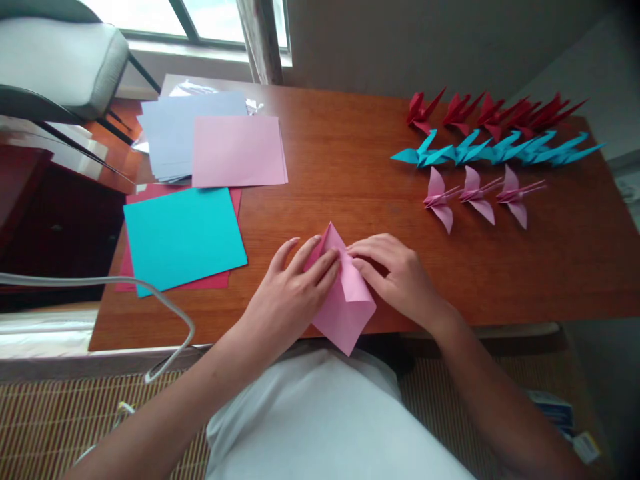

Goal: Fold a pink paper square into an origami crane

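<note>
A wooden bench (pixel 325 153) spans the view, with a pale-seated chair (pixel 60 60) beyond its far left corner. On the bench's left side, pale grey-blue sheets (pixel 170 137) lie partly under pink sheets (pixel 237 150); nearer the person, bright blue sheets (pixel 185 237) rest askew on red ones (pixel 220 279). At the middle of the near edge lies a partly folded pink paper (pixel 353 320), one corner pointing away from the person, another jutting past the edge, its right side curling up. The left hand (pixel 305 280) lies palm down over its left part, fingers spread. The right hand (pixel 395 273) touches its right side with bent fingers; whether they pinch it, one cannot tell. Toward the far right stand rows of folded birds: red (pixel 493 117), blue (pixel 497 153) and three small pink (pixel 477 195).
</note>
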Available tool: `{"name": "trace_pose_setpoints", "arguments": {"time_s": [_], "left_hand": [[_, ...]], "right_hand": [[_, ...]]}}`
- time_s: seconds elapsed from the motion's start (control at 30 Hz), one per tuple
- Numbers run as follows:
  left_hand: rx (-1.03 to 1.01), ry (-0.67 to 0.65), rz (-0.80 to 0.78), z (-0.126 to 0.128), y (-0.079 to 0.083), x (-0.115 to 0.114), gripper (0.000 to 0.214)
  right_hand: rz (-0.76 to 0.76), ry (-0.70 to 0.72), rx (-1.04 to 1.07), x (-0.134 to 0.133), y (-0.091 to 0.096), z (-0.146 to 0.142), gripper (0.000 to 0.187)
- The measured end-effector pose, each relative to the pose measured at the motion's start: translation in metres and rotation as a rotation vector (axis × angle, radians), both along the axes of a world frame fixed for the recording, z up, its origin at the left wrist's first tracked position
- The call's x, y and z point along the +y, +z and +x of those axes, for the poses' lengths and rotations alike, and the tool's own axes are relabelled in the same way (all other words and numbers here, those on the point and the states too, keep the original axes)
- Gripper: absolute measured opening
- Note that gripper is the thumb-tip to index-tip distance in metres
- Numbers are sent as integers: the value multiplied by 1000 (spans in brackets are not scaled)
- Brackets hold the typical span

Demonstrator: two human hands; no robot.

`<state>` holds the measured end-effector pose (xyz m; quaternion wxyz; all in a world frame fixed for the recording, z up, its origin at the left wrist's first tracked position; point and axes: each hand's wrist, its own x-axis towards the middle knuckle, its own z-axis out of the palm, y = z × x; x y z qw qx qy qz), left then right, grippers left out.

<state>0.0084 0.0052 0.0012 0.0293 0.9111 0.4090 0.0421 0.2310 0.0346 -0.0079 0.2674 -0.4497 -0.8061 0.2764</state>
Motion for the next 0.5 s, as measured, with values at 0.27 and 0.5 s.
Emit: {"name": "trace_pose_setpoints", "arguments": {"time_s": [0.27, 0.5], "left_hand": [[-20, -10, -23, -4, -3, 2, 40], [-47, -8, -60, -5, -4, 2, 41]], "right_hand": [[54, -84, -147, 35, -19, -11, 5], [54, -124, -223, 62, -20, -23, 13]]}}
